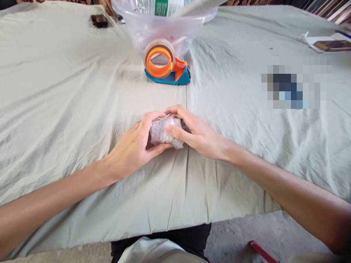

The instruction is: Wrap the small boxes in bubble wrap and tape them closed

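A small bundle of bubble wrap (160, 133) sits between my two hands, low over the cloth near the middle of the table. My left hand (137, 140) curves around its left side, with the thumb along the near edge. From the right, my right hand (192, 133) grips it, thumb pressed on its face and fingers over the far side. What the wrap encloses cannot be made out. Beyond the hands stands a tape dispenser (179, 78), blue and orange, with a roll of clear tape (170, 47) on it.
A translucent plastic tub (131, 27) holding bottles stands behind the dispenser. A black phone-like device (99, 21) lies at the far left, near another person's hand (107, 6). White paper or packaging (309, 42) lies far right. Pale green wrinkled cloth (68, 91) covers the table.
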Available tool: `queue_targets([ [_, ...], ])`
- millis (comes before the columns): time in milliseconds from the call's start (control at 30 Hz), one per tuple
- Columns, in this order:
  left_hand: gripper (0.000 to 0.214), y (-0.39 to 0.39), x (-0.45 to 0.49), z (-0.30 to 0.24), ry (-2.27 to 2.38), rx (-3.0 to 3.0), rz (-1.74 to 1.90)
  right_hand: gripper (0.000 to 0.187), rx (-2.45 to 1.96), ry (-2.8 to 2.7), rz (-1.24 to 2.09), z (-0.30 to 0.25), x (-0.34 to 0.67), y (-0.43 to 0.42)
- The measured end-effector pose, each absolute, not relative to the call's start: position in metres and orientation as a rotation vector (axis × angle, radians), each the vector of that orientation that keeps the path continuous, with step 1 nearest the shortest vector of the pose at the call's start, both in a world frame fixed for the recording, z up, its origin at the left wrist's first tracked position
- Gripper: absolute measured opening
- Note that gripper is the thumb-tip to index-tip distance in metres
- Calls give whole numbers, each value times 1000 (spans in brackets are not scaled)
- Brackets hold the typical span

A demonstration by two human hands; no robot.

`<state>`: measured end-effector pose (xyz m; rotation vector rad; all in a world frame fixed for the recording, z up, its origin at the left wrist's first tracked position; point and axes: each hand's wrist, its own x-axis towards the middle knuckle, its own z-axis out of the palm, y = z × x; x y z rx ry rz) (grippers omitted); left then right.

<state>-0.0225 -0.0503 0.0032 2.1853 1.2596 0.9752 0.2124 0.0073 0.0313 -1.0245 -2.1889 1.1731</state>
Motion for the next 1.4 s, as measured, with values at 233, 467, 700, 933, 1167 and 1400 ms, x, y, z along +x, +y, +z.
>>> queue_targets([
  [233, 70, -51, -27, 1, 1273, 2220, 931, 67, -946, -1924, 1402, 23, 215, 11],
  [467, 63, -53, -35, 3, 1139, 2000, 1197, 78, -916, -1477, 1438, 26, 229, 42],
  [700, 63, -64, -33, 9, 1173, 2360, 1484, 62, -848, -1457, 1388, 25, 229, 38],
  [933, 59, -65, -31, 10, 1105, 2440, 1453, 58, -866, -1486, 1368, 25, 223, 33],
  [1167, 48, -66, -30, 10, 1171, 2480, 1469, 37, -856, -1552, 1210, 20, 222, 29],
  [1400, 42, -55, -27, 3, 1130, 2532, 1672, 43, -620, -2066, 188, 25, 235, 1],
])
